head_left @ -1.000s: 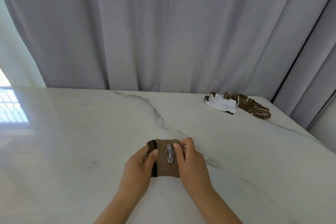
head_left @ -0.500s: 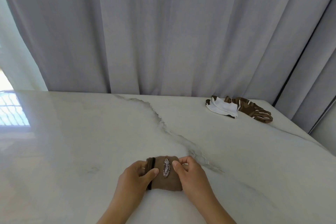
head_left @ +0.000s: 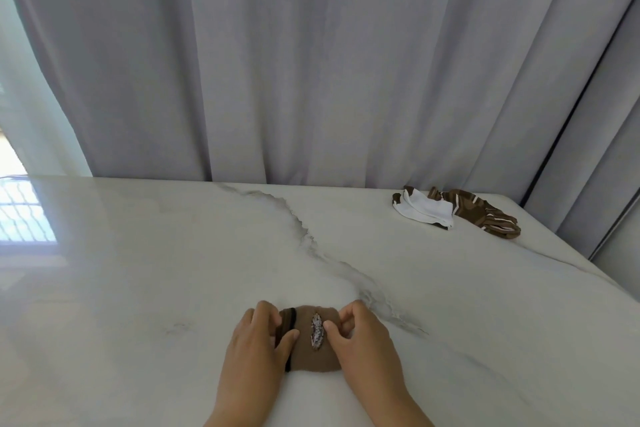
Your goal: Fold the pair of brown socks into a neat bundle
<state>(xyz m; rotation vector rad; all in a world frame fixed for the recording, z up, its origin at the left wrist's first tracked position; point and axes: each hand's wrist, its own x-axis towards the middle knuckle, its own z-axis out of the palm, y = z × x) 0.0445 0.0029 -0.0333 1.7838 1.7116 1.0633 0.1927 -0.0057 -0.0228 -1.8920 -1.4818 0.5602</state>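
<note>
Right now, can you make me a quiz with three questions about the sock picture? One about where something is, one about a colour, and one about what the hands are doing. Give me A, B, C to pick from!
1. Where does the loose sock pile lie on the table?
A. far right corner
B. far left corner
C. under the hands

2. What colour is the bundle between the hands?
A. blue
B. brown
C. red

3. What are the left hand and right hand doing?
A. lifted in the air
B. flat on bare table
C. pinching the bundle on the table

Answers:
1. A, the pile sits near the curtain at the far right.
2. B, it is plain brown with a black edge and a small patterned patch.
3. C, thumbs and fingers of both hands close on its two sides.
</note>
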